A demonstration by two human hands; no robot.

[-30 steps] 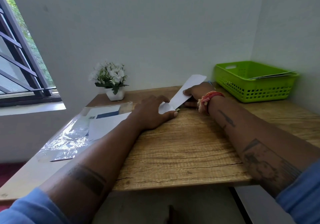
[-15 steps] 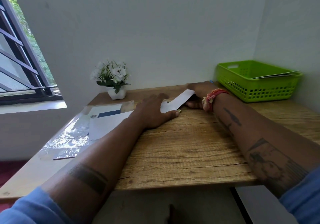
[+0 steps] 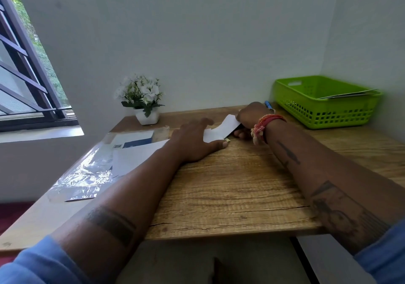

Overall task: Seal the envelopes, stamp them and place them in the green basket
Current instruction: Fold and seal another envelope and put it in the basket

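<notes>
A white envelope lies on the wooden desk between my two hands. My left hand presses flat on its near-left end, fingers spread. My right hand holds the far-right end of the envelope, fingers over its top edge and thumb beneath. The green basket stands at the back right corner with sealed envelopes resting across its rim. More white envelopes lie to the left, partly under my left forearm.
A white pot of flowers stands at the back by the wall. Crinkled clear plastic wrap and a blue-and-white pack cover the desk's left part. A blue pen tip shows behind my right hand. A window is on the left.
My right hand has lowered the raised end of the envelope from well above the desk to almost flat on it. My left hand has stayed pressing its near end.
</notes>
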